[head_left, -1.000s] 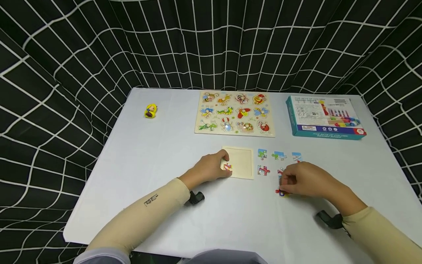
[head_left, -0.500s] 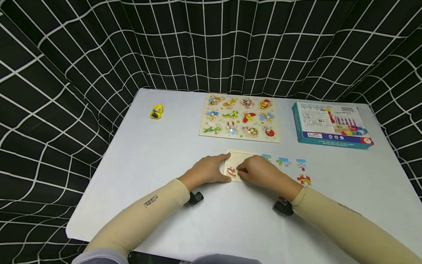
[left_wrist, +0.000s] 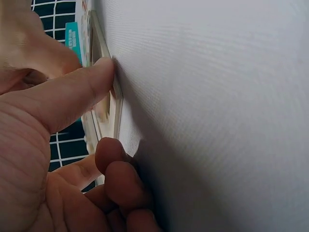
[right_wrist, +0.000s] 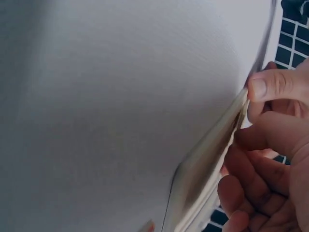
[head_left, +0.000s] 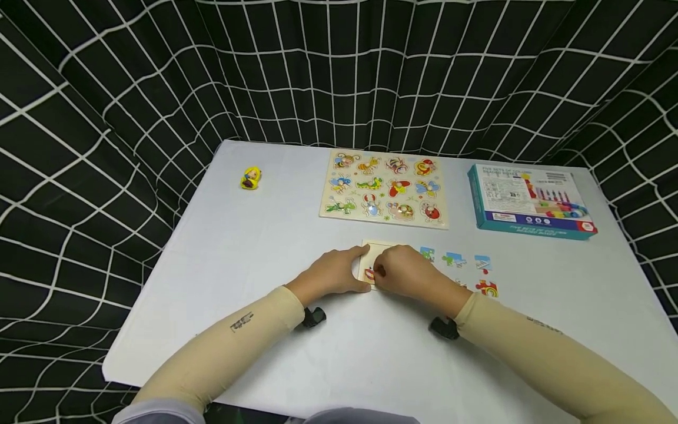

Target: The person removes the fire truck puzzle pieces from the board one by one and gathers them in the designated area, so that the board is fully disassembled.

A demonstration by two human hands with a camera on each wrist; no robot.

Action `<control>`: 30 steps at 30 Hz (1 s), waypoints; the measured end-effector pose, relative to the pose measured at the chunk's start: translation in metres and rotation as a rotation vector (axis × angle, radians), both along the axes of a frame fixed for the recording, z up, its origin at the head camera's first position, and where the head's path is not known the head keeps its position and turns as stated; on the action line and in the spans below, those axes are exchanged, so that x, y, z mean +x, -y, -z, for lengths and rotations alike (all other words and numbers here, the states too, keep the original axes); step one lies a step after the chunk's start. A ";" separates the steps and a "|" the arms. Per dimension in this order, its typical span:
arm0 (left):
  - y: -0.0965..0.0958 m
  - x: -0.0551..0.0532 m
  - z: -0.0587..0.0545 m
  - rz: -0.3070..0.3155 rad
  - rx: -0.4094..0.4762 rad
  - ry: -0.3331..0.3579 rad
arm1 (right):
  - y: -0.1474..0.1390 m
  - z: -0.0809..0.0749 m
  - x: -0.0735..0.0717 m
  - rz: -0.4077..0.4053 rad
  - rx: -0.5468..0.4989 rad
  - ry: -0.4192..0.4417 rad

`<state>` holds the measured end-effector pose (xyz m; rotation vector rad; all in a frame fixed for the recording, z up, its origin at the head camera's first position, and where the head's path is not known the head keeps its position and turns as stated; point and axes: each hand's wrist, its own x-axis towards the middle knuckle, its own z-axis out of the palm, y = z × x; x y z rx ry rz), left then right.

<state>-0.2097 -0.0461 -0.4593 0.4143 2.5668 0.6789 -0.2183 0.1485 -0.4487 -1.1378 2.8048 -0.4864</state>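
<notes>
My left hand [head_left: 333,272] holds the small wooden puzzle tray [head_left: 374,251] at its left side, thumb at the near corner and forefinger at the far one. A puzzle piece [head_left: 368,274] with a red and yellow print lies in the tray's near left corner. Over the tray, my right hand [head_left: 409,275] has its fingertips pinched together beside that piece. Whatever they pinch is mostly hidden behind the hand. In the right wrist view, the tray [right_wrist: 198,179] appears edge-on, the left thumb [right_wrist: 263,88] touching its corner.
Loose puzzle pieces lie right of the tray, among them a blue one [head_left: 482,262] and a red and yellow one [head_left: 487,288]. Behind stands an insect peg board [head_left: 384,188]. A teal box [head_left: 532,201] sits far right, a small yellow figure [head_left: 251,178] far left.
My right hand picked at the loose pieces on the right, then moved left over the tray and a little further left beside the corner piece. The left hand keeps its place at the tray.
</notes>
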 end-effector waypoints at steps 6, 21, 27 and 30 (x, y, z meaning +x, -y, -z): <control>-0.001 -0.007 0.003 0.002 0.015 -0.017 | -0.031 -0.016 0.005 0.139 0.026 0.056; 0.005 -0.007 -0.001 -0.026 0.020 0.005 | -0.094 -0.011 0.050 0.186 0.069 0.145; 0.005 -0.007 0.000 -0.031 0.028 0.004 | -0.095 -0.008 0.052 0.177 0.050 0.129; 0.005 -0.007 -0.001 -0.034 0.035 0.005 | -0.094 -0.007 0.052 0.179 0.035 0.121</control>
